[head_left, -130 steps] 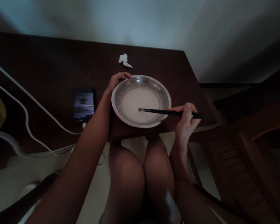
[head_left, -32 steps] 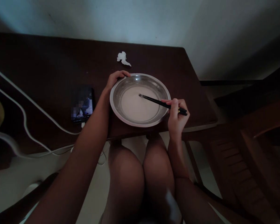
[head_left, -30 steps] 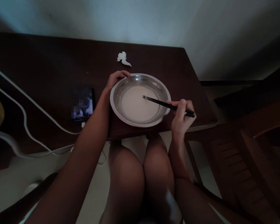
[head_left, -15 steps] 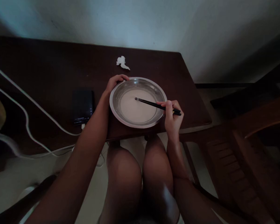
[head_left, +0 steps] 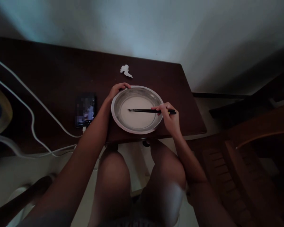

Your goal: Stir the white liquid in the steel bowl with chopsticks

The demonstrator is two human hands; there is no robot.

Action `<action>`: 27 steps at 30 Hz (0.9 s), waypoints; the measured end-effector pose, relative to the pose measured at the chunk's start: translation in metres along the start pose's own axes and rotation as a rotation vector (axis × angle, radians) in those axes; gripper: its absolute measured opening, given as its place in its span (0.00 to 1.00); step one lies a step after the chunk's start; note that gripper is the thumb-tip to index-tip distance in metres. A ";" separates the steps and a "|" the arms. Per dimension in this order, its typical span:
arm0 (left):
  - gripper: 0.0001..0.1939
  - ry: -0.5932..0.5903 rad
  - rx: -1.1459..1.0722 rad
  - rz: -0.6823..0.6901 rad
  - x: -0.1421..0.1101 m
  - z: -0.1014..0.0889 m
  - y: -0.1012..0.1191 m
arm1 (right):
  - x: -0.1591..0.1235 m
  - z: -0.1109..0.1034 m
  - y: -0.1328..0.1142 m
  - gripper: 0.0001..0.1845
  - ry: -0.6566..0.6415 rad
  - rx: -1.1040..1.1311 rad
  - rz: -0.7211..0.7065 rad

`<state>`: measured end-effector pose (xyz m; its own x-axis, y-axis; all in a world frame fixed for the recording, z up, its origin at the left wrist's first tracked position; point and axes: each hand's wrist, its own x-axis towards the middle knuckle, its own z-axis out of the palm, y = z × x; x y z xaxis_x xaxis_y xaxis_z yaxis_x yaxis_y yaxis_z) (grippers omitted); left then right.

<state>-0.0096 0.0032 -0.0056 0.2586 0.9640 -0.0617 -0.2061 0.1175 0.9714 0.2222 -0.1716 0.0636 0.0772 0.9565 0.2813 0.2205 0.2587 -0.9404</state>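
A round metal basin [head_left: 121, 125] stands near the front edge of the dark wooden table [head_left: 156, 72]. Pale, milky liquid [head_left: 137, 119] covers its bottom. My left hand [head_left: 117, 90] is closed on the basin's far left rim, its fingers curled over the edge. In my right hand [head_left: 170, 118], at the basin's right side, is a pair of black chopsticks [head_left: 143, 110]. They point left across the basin, and their wet-looking tips are at the liquid, left of the middle.
Beyond the basin lies a crumpled white tissue [head_left: 126, 71]. To the left is a phone [head_left: 85, 110] with a lit screen and a white cable [head_left: 54, 121] plugged in. A wooden chair [head_left: 227, 167] stands at the right, and a wall [head_left: 142, 28] rises behind the table.
The chopstick tips have moved left and nearer to me in the liquid, and my right hand has shifted left. My knees have spread apart. The phone screen now shows a picture.
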 end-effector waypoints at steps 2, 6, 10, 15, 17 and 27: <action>0.11 0.007 0.006 -0.013 0.000 0.000 0.000 | 0.006 -0.007 -0.003 0.18 0.030 -0.022 -0.013; 0.11 -0.003 0.014 -0.016 0.001 -0.003 0.000 | 0.008 -0.027 -0.009 0.21 0.106 -0.034 0.002; 0.09 -0.033 0.031 -0.002 0.002 -0.004 -0.001 | 0.001 -0.029 -0.012 0.19 -0.047 0.021 0.075; 0.08 -0.028 0.044 0.009 0.001 -0.005 -0.002 | -0.001 -0.017 -0.007 0.15 -0.177 -0.008 0.084; 0.09 -0.034 0.051 0.016 0.001 -0.006 -0.002 | 0.001 -0.018 -0.005 0.14 -0.170 -0.042 0.064; 0.12 -0.019 0.050 0.012 -0.002 -0.006 -0.001 | -0.001 -0.031 -0.005 0.19 -0.094 0.051 0.180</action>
<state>-0.0151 0.0028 -0.0077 0.2746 0.9604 -0.0464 -0.1617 0.0937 0.9824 0.2517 -0.1777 0.0744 0.0196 0.9956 0.0913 0.1612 0.0870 -0.9831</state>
